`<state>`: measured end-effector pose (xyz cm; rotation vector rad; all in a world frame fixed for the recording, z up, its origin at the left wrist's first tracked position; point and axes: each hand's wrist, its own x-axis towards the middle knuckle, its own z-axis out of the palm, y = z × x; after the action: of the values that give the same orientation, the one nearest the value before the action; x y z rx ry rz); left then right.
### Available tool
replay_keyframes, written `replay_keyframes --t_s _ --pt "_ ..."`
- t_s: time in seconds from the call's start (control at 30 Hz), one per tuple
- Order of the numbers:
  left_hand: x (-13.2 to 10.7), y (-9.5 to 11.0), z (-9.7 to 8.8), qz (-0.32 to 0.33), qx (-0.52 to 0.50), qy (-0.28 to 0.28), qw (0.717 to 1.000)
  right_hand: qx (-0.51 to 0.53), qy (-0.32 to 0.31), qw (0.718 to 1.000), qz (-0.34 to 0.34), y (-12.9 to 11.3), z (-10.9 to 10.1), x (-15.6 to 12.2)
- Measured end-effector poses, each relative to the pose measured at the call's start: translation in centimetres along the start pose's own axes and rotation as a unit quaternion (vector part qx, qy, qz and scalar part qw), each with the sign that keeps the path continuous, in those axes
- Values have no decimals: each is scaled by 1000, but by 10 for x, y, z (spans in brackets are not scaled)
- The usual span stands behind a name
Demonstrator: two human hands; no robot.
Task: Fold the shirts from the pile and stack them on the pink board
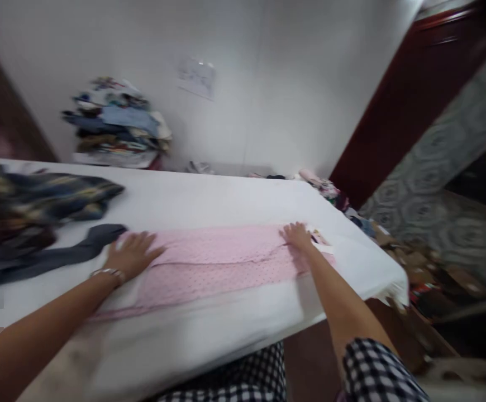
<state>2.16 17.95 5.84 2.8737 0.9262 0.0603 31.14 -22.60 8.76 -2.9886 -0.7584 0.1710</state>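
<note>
Across a white-covered table [226,201], pink dotted cloth [209,276] lies stretched lengthwise, w/ a fold line or edge running along it. Person's L hand [130,254], bracelet [115,273] on the wrist, is flat at the cloth's left end, fingers spread wide; R hand [297,235] is flat nr the right end, fingers slightly apart. Dark gray garment [69,254] is just beside the L hand, plaid garment [71,192] lying past it, bit blurry tbh. Clothes pile [121,123] sits by the wall, paper sheet [196,78] up to its right.
</note>
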Motion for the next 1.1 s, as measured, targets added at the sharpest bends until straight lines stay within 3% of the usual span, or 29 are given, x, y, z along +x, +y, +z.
replay_keyframes --t_s 0.03,0.13,0.23,0.33,0.47,0.63,0.9,1.1 --pt "-3 4 -2 9 4 -21 1000 16 32 999 -11 -13 -1 -1" --pt "-6 10 -6 -4 -23 -15 1000 86 68 989 -101 -69 0 -11" --pt "-8 7 -9 -16 -74 11 997 115 33 969 -218 -126 4 -32" --pt "-17 -7 -18 -48 -95 50 993 84 -15 961 -263 -154 17 -50" --pt "-51 -39 -31 -132 -109 94 981 20 -48 968 -245 -153 44 -53" --pt "-88 -60 -37 -220 -106 54 968 13 -28 970 -242 -148 58 -49" --pt "-63 -23 -35 -243 -92 -17 965 46 -18 966 -252 -148 59 -47" --pt "-48 -22 -36 -242 -101 -67 963 75 -22 962 -263 -147 55 -49"
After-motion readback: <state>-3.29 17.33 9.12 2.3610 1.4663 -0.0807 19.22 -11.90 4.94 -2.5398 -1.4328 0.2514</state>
